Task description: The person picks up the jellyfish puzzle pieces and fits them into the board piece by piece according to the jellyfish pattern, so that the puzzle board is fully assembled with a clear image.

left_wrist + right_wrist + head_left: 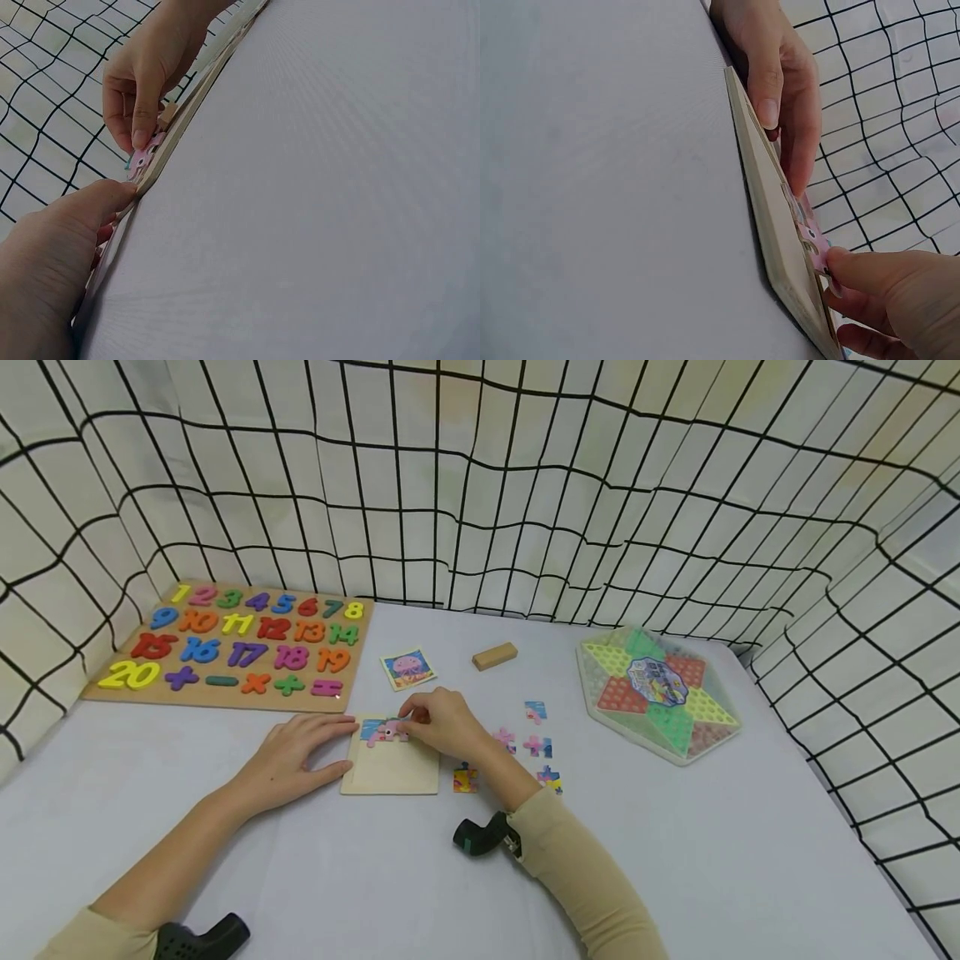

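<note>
The left hand (300, 750) is resting with fingers extended against the left edge of the tray (393, 772), grasping nothing, seemingly to steady it; the right hand (442, 722) is pinching a pink piece (835, 285) over the tray's top part, probably for fine control; loose pieces (534, 745) are lying to the right, presumably within easy reach; farther off, a card (408, 668) is lying face up, likely keeping its picture visible, near a block (495, 656); netting (438, 460) is standing behind; fingers are covering much of the held piece; the wrist views are showing the tray nearly edge-on, making its fit hard to judge.
</note>
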Tool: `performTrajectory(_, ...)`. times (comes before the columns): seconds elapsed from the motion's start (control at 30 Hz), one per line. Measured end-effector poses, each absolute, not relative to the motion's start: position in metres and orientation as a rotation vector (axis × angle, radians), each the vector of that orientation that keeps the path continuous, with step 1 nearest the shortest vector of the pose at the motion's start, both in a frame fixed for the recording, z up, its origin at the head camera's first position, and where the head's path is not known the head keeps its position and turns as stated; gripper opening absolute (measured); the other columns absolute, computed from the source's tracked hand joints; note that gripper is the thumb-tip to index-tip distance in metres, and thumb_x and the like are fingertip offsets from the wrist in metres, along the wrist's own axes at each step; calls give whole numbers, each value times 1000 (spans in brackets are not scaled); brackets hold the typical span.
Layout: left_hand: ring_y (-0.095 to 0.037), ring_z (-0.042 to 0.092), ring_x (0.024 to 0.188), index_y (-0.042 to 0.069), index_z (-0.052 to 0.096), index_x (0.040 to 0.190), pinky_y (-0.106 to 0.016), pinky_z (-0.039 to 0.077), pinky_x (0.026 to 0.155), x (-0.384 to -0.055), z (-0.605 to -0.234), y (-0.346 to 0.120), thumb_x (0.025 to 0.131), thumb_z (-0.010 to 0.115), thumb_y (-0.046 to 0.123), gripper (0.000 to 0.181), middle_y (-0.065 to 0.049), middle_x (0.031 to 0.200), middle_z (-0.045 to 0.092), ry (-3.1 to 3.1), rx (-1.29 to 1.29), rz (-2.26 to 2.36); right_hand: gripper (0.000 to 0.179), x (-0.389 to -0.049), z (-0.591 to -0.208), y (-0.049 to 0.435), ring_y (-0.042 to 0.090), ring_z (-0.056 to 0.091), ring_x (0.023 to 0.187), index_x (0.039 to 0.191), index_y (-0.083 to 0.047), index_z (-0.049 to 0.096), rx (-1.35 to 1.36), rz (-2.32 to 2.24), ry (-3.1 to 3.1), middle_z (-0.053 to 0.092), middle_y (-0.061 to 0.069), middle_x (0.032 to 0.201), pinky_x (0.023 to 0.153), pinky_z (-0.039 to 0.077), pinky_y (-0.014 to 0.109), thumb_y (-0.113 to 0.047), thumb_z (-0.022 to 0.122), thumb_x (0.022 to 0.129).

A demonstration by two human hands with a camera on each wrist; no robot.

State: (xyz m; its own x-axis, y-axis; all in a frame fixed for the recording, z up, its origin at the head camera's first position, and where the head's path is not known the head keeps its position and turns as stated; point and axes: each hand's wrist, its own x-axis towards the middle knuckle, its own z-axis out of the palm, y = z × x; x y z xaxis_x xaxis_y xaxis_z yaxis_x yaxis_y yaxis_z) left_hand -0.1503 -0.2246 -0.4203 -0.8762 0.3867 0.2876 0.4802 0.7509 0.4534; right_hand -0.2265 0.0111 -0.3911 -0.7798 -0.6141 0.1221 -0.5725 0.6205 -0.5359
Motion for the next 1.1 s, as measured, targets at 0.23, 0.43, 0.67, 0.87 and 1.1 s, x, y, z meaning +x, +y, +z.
performTrajectory(0.23,-33,38,120,9,54,125,-50,29,87,-151,-419,-224,82,68,32,51,-13,130,49,-2770,-694,-795,10,-226,-390,12,9,45,66,91,-13,69,-1032,-853,2789,56,-6,68,60,35,18,-20,65,86)
performTrajectory(0.43,-33,37,121,8,54,126,-52,28,89,-151,-418,-223,83,67,34,52,-13,131,48,-2794,-684,-805,10,-224,-390,12,9,44,61,90,-11,70,-1020,-882,2777,54,-5,65,54,34,17,-17,64,86)
performTrajectory(0.67,-33,37,121,9,54,126,-52,28,88,-150,-418,-224,83,67,34,52,-13,131,48,-2797,-683,-800,9,-221,-392,9,8,44,64,88,-12,69,-947,-902,2811,53,-5,65,54,34,15,-20,65,86)
performTrajectory(0.87,-33,37,121,8,55,126,-51,28,88,-150,-418,-223,83,67,34,51,-13,131,48,-2795,-686,-799,8,-219,-395,7,7,44,61,86,-11,69,-922,-926,2860,54,-6,65,51,35,15,-19,66,85)
performTrajectory(1.1,-32,37,121,9,55,126,-51,29,87,-151,-420,-224,83,67,34,51,-12,130,49,-2784,-694,-793,11,-216,-393,5,8,46,69,87,-13,68,-891,-840,2919,55,-9,69,59,37,17,-24,66,85)
